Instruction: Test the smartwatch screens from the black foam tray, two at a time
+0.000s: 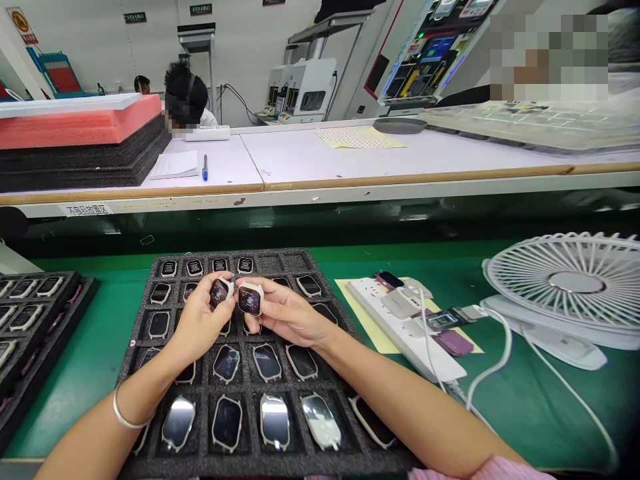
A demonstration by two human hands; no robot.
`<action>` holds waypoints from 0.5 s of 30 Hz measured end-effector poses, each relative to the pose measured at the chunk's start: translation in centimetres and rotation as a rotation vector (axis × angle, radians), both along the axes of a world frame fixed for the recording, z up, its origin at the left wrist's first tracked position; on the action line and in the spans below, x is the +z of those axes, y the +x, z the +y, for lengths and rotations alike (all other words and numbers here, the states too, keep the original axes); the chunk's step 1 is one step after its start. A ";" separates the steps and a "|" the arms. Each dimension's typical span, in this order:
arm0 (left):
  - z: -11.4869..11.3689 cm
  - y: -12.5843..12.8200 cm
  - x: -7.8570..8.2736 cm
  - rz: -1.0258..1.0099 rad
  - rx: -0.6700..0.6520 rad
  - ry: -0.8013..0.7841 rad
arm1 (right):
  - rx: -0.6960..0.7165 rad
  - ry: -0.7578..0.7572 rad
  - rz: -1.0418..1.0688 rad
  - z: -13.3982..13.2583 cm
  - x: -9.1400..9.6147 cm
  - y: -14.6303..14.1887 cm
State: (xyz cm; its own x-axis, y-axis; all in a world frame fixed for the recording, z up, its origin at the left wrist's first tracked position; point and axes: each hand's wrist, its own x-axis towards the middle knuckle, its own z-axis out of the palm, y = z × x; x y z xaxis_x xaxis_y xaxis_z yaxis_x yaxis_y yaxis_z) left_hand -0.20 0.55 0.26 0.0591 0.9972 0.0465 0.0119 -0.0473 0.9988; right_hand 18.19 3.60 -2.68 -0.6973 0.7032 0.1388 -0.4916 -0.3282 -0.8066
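A white label [85, 209] on the front rail of the far tabletop [225, 175], at 9 o'clock, bears Chinese characters, apparently 不良品摆放区. A warning sign [23, 25] at 10 o'clock, dark wall plaques [135, 17] at 11 o'clock and a machine display panel [437, 48] at 1 o'clock carry markings too small to read.

Bright, even light casts only soft shadows, glare whitens the smartwatch screens [274, 421] at 6 o'clock, the wide lens bows the far tabletop [440, 150] toward the edges, and a pixelated patch [549, 57] blurs 1 o'clock.
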 end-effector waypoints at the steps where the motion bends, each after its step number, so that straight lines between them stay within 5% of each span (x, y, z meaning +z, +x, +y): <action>1: 0.0 0.0 0.0 -0.003 0.008 -0.009 | -0.004 -0.004 -0.003 0.0 0.0 0.0; 15: 0.7 -0.3 0.0 -0.271 0.055 -0.207 | -0.222 -0.113 -0.114 1.0 -0.3 -0.2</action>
State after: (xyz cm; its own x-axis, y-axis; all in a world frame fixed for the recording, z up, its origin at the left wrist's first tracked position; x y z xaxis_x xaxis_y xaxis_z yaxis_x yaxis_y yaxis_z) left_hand -0.48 1.24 0.23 0.0182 0.9884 -0.1508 -0.2581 0.1503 0.9544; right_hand 17.97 4.65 -3.00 -0.5308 0.8473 -0.0196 -0.4697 -0.3133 -0.8253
